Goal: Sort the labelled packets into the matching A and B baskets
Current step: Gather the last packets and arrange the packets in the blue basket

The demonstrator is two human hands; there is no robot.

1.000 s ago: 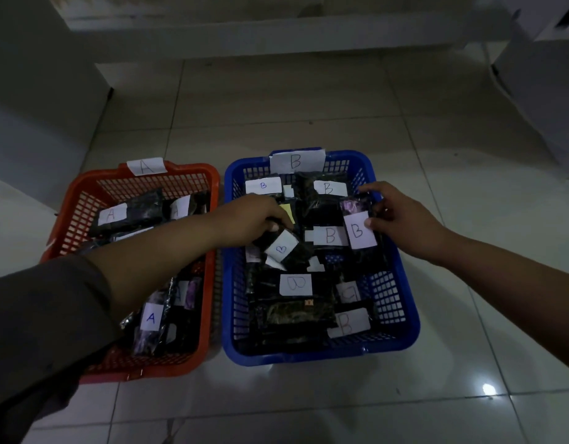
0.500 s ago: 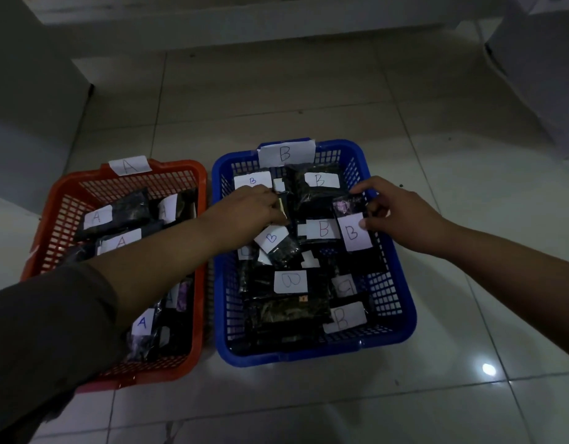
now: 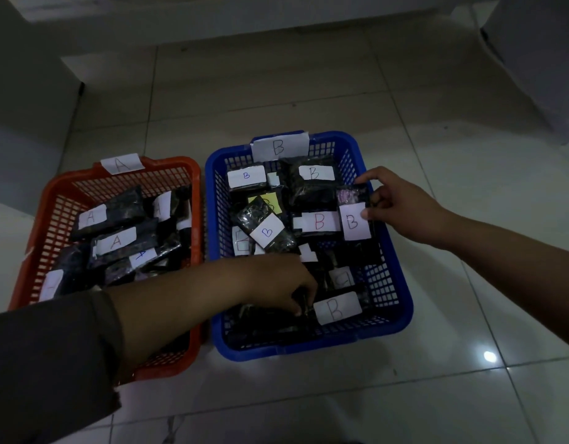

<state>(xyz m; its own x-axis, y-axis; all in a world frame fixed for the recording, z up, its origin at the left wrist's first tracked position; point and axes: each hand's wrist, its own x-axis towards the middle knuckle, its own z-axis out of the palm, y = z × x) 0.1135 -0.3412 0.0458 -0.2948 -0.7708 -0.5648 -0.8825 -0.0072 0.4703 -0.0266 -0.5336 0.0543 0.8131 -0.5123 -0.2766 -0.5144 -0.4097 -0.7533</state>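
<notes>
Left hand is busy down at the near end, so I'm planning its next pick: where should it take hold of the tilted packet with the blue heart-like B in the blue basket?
Probably by the dark upper-left end of the tilted packet, coming from above. It lies on top of the others in the blue basket, and that end is clear of its white label.

Looks like a dim room in a home: glossy tile floor (image 3: 308,91), white furniture (image 3: 212,14) at 12 o'clock.
</notes>
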